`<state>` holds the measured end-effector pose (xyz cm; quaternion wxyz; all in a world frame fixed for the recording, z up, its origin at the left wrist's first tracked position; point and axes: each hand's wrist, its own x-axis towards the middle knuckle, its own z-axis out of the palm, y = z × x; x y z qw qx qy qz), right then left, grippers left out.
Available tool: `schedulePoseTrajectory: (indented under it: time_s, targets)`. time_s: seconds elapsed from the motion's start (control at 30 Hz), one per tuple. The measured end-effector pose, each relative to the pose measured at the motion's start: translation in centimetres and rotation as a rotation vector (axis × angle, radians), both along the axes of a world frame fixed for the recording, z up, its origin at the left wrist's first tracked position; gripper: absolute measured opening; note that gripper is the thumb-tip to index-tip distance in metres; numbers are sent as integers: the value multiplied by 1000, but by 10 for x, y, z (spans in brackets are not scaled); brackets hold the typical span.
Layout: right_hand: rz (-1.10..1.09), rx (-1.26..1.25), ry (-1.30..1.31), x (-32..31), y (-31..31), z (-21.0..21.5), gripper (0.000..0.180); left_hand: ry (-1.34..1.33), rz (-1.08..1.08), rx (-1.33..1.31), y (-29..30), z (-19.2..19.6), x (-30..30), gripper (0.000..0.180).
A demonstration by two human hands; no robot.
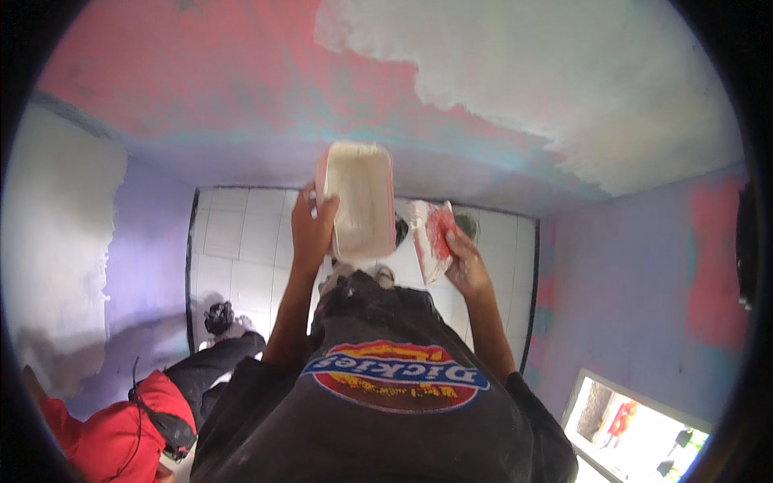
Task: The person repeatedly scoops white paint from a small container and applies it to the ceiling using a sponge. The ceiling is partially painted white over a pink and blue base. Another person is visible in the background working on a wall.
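My left hand (312,229) grips a pink rectangular tub (390,201) by its left side, the thumb over the rim. The tub is tilted so its inside shows, smeared with off-white paste. In my right hand (469,264) is a flat red putty spreader (435,233), pinched at its right edge. White paste coats much of the spreader, thickest along its left side. Tub and spreader are held apart in front of me, above the floor. The fingers behind both things are mostly hidden.
Ahead stands a pink and turquoise wall (266,72) with a whitish coat (515,72) over its upper right. A person in red (113,435) is close by at lower left. A black plastic bag (218,317) lies on the white tiled floor (241,229). A bright opening (632,423) shows lower right.
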<state>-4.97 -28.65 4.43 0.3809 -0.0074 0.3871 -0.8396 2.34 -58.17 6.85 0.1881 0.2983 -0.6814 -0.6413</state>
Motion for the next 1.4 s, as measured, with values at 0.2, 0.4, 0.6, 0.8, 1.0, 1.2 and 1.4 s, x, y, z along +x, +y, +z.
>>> schedulePoseTrajectory:
  time_s: [0.2, 0.4, 0.6, 0.8, 1.0, 1.2, 1.4]
  targets:
    - [-261, -76, 87, -13, -23, 10, 51, -41, -29, 148, -29, -29, 20, 57]
    - [-328, -104, 214, -26, -67, 66, 50, 3, 13, 224, -74, -31, 74, 56]
    - [-476, 481, 1129, -77, -146, 250, 29, 106, -18, 285, -139, -33, 74, 56]
    - [-1438, 937, 2314, -135, -228, 444, 34, 43, -25, 241, -188, -11, 75, 56]
    - [-1382, 1493, 2336, -196, -285, 361, 51, 59, -59, 307, -214, -23, 67, 52]
    - [-889, 1509, 2216, -150, -299, 224, 52, 48, -127, 286, -235, -34, 49, 52]
    - [-1412, 1080, 2104, -151, -285, 422, 30, -13, -167, 225, -246, -30, 47, 51]
